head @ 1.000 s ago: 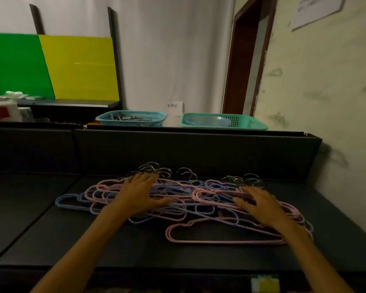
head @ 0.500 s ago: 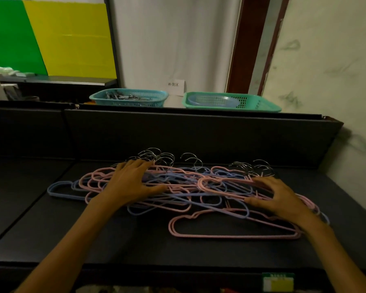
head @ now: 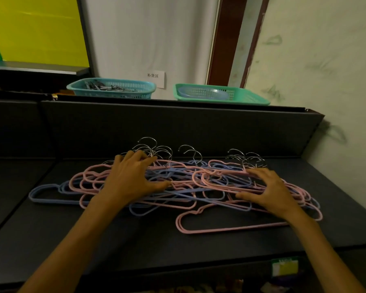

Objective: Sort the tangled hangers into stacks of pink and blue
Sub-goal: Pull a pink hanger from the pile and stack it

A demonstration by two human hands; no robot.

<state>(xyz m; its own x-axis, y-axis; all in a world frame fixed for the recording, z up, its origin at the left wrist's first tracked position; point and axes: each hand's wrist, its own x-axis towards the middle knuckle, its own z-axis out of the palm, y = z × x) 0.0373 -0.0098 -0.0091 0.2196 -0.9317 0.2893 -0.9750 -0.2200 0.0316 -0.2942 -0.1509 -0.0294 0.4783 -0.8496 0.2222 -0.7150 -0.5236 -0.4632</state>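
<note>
Tangled hangers (head: 190, 182) under both hands, left hand (head: 131, 180) and right hand (head: 270, 191) spread flat on top

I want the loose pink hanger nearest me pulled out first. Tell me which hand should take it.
Right, probably. The right hand rests on the tangle just above that pink hanger; the left hand lies farther away.

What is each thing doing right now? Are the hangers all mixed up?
Hanger pile: pink and blue tangled together, unsorted.
Pink hanger: lying flat at the pile's near edge.
Left hand: fingers spread, resting on the pile.
Right hand: fingers spread, resting on the pile.
Blue basket: holds grey items.
Green basket: holds a pale dish.
</note>
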